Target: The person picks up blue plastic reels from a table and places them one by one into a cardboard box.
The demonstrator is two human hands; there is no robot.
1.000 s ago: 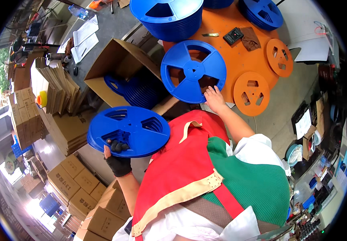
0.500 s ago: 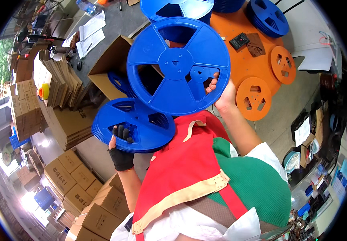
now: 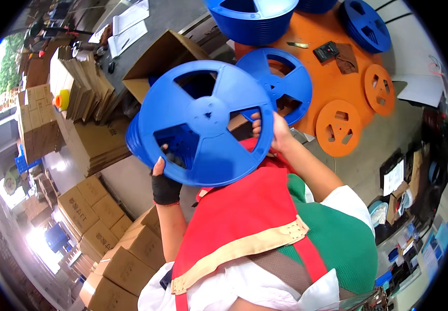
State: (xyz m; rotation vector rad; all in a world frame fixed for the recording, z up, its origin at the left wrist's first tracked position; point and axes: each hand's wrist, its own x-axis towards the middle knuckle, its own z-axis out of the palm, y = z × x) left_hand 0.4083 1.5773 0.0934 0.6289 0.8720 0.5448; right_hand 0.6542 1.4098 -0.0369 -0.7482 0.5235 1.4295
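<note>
— Blue plastic reel (image 3: 205,122), large, held up at chest height over a second reel behind it (image 3: 133,140). Left hand (image 3: 164,184) in a black fingerless glove, fingers curled through a lower cut-out, closed on the rim.

— Right hand (image 3: 276,136) bare, fingers wrapped shut around the opposite edge. Best kept level, both grips firm, spokes lined up.

— Open cardboard box (image 3: 159,59) just behind; another blue reel (image 3: 281,83) on the orange surface (image 3: 333,78), close enough to knock.
</note>
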